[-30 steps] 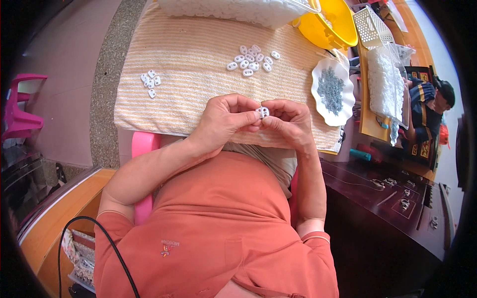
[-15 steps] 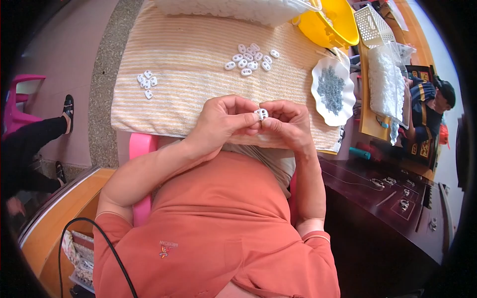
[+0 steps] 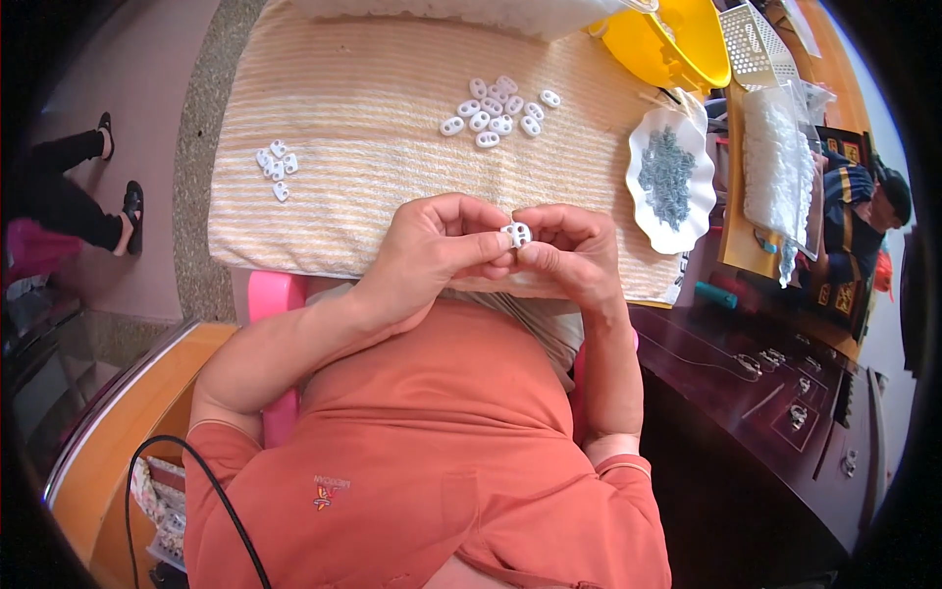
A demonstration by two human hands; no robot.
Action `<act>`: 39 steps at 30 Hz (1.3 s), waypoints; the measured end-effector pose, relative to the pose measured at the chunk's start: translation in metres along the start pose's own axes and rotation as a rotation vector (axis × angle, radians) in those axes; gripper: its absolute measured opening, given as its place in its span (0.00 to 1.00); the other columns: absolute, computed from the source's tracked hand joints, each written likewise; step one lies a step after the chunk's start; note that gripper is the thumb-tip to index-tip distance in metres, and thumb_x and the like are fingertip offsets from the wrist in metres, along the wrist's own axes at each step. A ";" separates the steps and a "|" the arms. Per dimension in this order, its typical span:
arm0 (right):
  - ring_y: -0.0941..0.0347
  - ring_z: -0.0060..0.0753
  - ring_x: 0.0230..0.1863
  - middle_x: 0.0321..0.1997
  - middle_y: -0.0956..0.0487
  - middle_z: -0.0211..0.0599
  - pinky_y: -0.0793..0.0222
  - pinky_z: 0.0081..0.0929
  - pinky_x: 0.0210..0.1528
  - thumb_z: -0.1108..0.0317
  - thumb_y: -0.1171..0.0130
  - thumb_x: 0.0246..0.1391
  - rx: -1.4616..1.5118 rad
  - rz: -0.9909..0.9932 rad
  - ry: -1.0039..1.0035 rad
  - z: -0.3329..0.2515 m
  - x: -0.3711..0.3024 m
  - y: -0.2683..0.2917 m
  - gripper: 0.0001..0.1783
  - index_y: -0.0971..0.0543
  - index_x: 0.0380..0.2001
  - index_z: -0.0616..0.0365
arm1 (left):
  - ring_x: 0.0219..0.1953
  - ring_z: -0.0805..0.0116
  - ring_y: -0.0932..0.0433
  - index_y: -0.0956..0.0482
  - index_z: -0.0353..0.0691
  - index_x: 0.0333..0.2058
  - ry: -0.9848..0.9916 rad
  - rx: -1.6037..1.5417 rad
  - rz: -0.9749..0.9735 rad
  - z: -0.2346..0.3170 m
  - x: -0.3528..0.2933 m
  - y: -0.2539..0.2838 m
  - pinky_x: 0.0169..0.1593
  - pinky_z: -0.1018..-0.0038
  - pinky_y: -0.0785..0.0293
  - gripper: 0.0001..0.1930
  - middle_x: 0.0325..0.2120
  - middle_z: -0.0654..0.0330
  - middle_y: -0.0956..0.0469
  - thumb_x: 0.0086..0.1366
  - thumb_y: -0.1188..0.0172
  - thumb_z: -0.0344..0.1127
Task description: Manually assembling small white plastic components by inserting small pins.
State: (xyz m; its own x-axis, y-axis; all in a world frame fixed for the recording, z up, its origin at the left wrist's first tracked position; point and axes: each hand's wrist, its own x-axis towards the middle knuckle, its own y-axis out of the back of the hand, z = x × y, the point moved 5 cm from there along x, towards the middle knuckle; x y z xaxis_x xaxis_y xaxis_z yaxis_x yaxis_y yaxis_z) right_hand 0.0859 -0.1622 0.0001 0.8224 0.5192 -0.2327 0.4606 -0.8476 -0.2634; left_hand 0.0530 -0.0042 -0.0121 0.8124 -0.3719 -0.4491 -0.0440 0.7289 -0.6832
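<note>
Presently, the left hand [image 3: 432, 250] and right hand [image 3: 574, 253] meet fingertip to fingertip, both pinched shut on one small white plastic piece [image 3: 516, 235] held between them above the striped towel [image 3: 373, 118]. At twelve o'clock lies a cluster of like pieces [image 3: 498, 110]; at ten o'clock, a smaller cluster [image 3: 275, 165]; at two o'clock, a white dish [image 3: 650, 211].

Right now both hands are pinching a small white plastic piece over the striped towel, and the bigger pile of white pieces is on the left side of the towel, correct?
Not quite. The head view shows the left hand and right hand pinching the small white piece over the striped towel, but the bigger pile lies toward the right; the left pile is smaller.
</note>
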 end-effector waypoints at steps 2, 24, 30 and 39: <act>0.20 0.29 0.38 0.37 0.19 0.43 0.23 0.24 0.42 0.81 0.37 0.50 0.005 0.009 -0.017 0.002 0.000 0.001 0.16 0.24 0.43 0.71 | 0.33 0.73 0.21 0.25 0.33 0.39 0.002 -0.005 0.005 0.000 0.000 0.000 0.39 0.77 0.21 0.07 0.33 0.57 0.21 0.61 0.41 0.25; 0.21 0.28 0.38 0.37 0.19 0.43 0.24 0.22 0.42 0.84 0.38 0.48 0.088 0.024 -0.031 0.003 0.001 0.001 0.16 0.22 0.43 0.71 | 0.32 0.73 0.20 0.24 0.31 0.38 0.032 -0.045 0.024 0.001 0.002 0.001 0.37 0.80 0.20 0.07 0.31 0.57 0.20 0.61 0.40 0.24; 0.21 0.28 0.39 0.38 0.19 0.43 0.24 0.22 0.42 0.84 0.38 0.48 0.081 0.017 -0.005 0.001 0.002 0.000 0.15 0.21 0.42 0.70 | 0.32 0.73 0.19 0.23 0.30 0.38 0.027 -0.026 0.025 -0.001 0.001 0.002 0.37 0.80 0.20 0.07 0.31 0.56 0.20 0.61 0.40 0.24; 0.21 0.29 0.38 0.37 0.20 0.43 0.24 0.22 0.42 0.83 0.39 0.49 0.101 0.019 0.021 -0.002 0.000 -0.002 0.16 0.23 0.43 0.71 | 0.33 0.75 0.20 0.24 0.32 0.38 0.037 -0.064 -0.033 0.000 0.003 0.000 0.39 0.79 0.20 0.07 0.32 0.58 0.20 0.61 0.40 0.26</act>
State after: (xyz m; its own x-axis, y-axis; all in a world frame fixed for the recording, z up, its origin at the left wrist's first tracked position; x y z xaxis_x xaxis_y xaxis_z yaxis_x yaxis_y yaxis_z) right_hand 0.0859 -0.1602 0.0025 0.8378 0.5000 -0.2193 0.4100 -0.8414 -0.3522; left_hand 0.0550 -0.0055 -0.0130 0.7920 -0.4170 -0.4459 -0.0558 0.6779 -0.7330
